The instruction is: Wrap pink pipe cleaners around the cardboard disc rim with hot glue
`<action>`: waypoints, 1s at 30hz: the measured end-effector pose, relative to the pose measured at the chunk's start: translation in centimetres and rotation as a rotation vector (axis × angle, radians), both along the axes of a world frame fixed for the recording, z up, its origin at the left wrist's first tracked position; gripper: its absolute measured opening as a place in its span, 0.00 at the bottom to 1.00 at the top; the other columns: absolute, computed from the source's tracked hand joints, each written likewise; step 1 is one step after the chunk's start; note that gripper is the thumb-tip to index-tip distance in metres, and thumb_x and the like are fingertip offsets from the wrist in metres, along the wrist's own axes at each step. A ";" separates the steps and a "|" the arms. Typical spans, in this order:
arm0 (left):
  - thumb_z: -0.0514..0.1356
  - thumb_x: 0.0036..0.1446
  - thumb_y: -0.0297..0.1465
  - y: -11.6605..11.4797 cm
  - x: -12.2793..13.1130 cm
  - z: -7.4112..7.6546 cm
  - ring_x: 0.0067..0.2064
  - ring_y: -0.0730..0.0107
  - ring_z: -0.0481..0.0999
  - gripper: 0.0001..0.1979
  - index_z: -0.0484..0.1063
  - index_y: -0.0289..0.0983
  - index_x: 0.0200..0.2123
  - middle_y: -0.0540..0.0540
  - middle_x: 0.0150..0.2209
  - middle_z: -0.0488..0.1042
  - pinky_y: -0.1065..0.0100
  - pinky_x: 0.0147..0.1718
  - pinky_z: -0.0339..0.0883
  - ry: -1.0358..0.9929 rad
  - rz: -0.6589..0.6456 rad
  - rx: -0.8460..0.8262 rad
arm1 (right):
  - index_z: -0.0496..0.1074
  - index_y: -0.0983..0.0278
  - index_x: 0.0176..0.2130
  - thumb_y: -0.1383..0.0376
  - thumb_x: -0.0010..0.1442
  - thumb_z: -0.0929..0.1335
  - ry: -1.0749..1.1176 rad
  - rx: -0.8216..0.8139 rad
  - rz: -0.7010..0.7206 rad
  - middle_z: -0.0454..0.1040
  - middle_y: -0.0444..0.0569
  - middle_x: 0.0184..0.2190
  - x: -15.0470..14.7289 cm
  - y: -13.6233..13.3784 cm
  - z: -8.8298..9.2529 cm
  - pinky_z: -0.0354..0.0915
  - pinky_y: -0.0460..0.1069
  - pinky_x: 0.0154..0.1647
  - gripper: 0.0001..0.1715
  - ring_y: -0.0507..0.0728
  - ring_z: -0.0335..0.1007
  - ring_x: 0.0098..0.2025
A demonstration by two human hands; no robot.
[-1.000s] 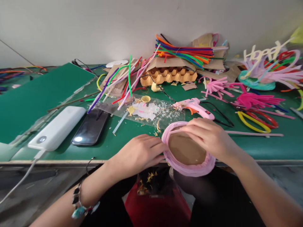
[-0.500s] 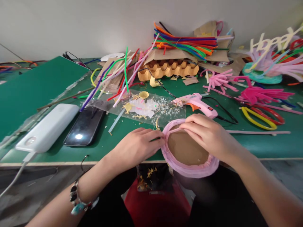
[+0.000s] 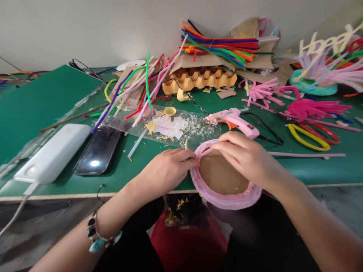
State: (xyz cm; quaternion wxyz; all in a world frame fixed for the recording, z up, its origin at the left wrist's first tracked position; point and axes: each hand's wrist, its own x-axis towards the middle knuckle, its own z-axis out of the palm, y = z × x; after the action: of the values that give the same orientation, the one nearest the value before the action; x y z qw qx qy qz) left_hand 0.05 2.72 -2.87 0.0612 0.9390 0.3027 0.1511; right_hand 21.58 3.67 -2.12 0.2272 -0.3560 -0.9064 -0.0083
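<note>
A shallow round piece with a pink fuzzy rim (image 3: 229, 202) and a brown cardboard base (image 3: 224, 175) is held at the table's front edge, tilted towards me. My left hand (image 3: 166, 170) pinches its left side, thumb and fingers closed on the rim. Along the inside of the far rim runs a pink pipe cleaner (image 3: 207, 151). My right hand (image 3: 246, 156) is closed on this strand at the upper right, its fingertips pressed together, and it covers the right part of the rim. Just beyond lies a pink glue gun (image 3: 236, 120).
A littered plastic sheet (image 3: 136, 119) lies behind my hands. To the left are a phone (image 3: 99, 151) and a white power bank (image 3: 53, 153) with a cable. Bundled pipe cleaners (image 3: 221, 47) rest above an egg carton (image 3: 198, 80); pink pipe-cleaner bunches (image 3: 314, 107) lie right.
The view has shifted slightly, so the table things appear a little further left and up. Both hands keep their hold at the rim, with hardly any movement against it.
</note>
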 end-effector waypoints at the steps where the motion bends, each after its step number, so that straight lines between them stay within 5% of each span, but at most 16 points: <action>1: 0.47 0.56 0.21 0.1 -0.1 -0.1 0.38 0.69 0.74 0.14 0.70 0.34 0.39 0.45 0.39 0.74 0.66 0.36 0.69 -0.044 0.005 -0.031 | 0.71 0.67 0.37 0.73 0.60 0.58 0.002 -0.003 -0.004 0.68 0.50 0.30 0.0 0.0 0.0 0.62 0.48 0.34 0.14 0.52 0.64 0.33; 13: 0.47 0.58 0.23 0.6 -0.8 -0.6 0.39 0.70 0.74 0.13 0.69 0.34 0.40 0.44 0.40 0.74 0.68 0.37 0.68 -0.104 -0.073 0.029 | 0.71 0.65 0.36 0.73 0.60 0.58 -0.002 -0.031 -0.019 0.68 0.49 0.30 0.1 0.1 -0.1 0.63 0.49 0.35 0.14 0.52 0.65 0.33; 17: 0.52 0.58 0.30 0.3 -0.7 -0.6 0.33 0.74 0.73 0.07 0.68 0.35 0.35 0.48 0.33 0.74 0.72 0.32 0.66 -0.179 -0.012 -0.064 | 0.71 0.66 0.36 0.72 0.60 0.57 -0.014 -0.038 -0.011 0.68 0.50 0.30 0.0 0.1 -0.1 0.63 0.49 0.34 0.15 0.52 0.65 0.32; 22: 0.53 0.58 0.32 0.0 -0.7 -0.3 0.24 0.78 0.68 0.10 0.66 0.36 0.26 0.53 0.22 0.70 0.75 0.26 0.61 -0.220 0.044 0.017 | 0.71 0.66 0.37 0.72 0.60 0.57 -0.013 -0.062 -0.022 0.68 0.50 0.30 0.0 -0.1 0.0 0.63 0.49 0.33 0.15 0.52 0.64 0.33; 30: 0.52 0.58 0.32 0.2 -0.9 -0.4 0.26 0.78 0.70 0.08 0.68 0.35 0.31 0.52 0.25 0.72 0.76 0.27 0.62 -0.247 0.121 -0.029 | 0.71 0.66 0.36 0.72 0.60 0.57 -0.022 -0.056 -0.015 0.68 0.50 0.30 0.0 0.1 -0.1 0.63 0.49 0.33 0.15 0.52 0.64 0.33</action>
State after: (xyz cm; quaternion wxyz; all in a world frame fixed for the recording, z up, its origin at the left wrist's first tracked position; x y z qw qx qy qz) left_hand -0.85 2.88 -3.23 0.1024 0.8924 0.3509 0.2647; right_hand 21.54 3.74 -2.20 0.2074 -0.3689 -0.9060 0.0114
